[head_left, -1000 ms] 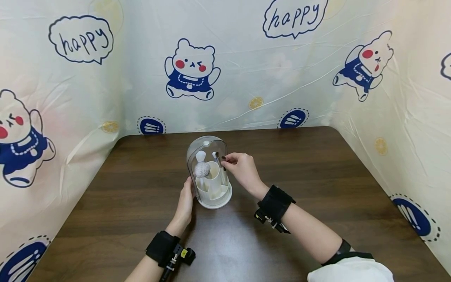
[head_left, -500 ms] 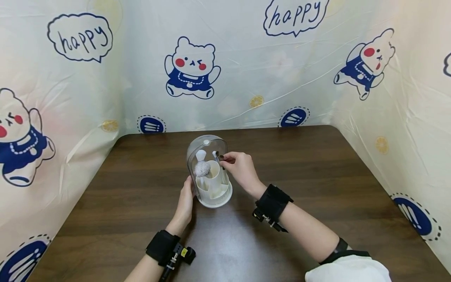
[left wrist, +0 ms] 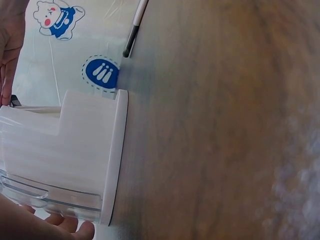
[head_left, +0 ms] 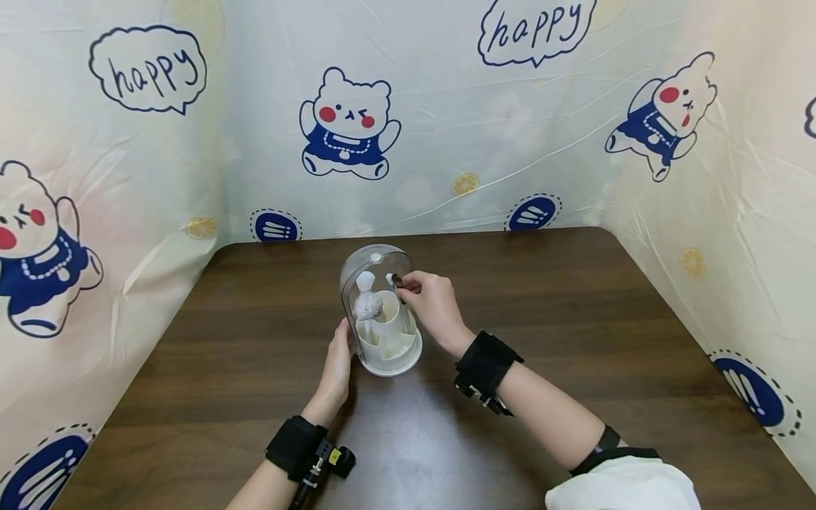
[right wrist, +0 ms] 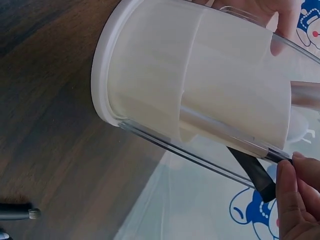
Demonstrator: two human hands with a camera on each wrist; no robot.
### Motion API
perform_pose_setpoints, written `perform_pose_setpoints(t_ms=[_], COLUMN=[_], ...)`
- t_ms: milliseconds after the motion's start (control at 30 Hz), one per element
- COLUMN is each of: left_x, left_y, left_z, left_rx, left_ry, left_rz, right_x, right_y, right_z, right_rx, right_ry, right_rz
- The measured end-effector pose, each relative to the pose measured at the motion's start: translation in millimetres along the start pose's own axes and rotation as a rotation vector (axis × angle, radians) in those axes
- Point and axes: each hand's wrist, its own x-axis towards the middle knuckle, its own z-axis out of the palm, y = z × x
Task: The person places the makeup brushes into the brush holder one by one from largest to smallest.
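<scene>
A white makeup brush holder (head_left: pixel 390 360) with a clear dome stands on the table. Round its left side my left hand (head_left: pixel 331 365) holds the dome, with several of its fingertips (left wrist: pixel 65 222) against the clear wall in the left wrist view. My right hand (head_left: pixel 436 304) is at the holder's right side. Between thumb and fingers it pinches the dark upper end of a slim makeup brush (right wrist: pixel 225 132), whose lower part lies inside a compartment. A black flat brush (right wrist: pixel 255 175) slants beside it. Inside the holder stands a grey fluffy brush (head_left: pixel 367 306) with a white handle.
A white-and-dark brush (left wrist: pixel 134 32) lies on the table in the left wrist view. The right wrist view shows a black brush end (right wrist: pixel 20 211) at its lower left. Printed curtains (head_left: pixel 427 127) rise behind the brown wooden table (head_left: pixel 542 297).
My right hand has moved slightly left toward the holder with the brush between its fingers. The left hand keeps its place on the dome.
</scene>
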Motion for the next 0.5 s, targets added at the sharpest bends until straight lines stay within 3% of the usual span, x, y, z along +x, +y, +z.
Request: perform_pose_setpoints(t_ms=[367, 500], left_x=[-1.8, -0.7], left_y=[-2.0, -2.0], left_z=[1.3, 1.3], left_rx=[-0.004, -0.007], left_ry=[0.007, 0.017], left_rz=[0.068, 0.039], right_x=[-1.3, -3.9], right_y=[1.8, 4.4], right_z=[-1.4, -2.3], right_rx=[0.019, 0.017], right_ry=[-0.003, -0.007], right_rz=[0.017, 0.013])
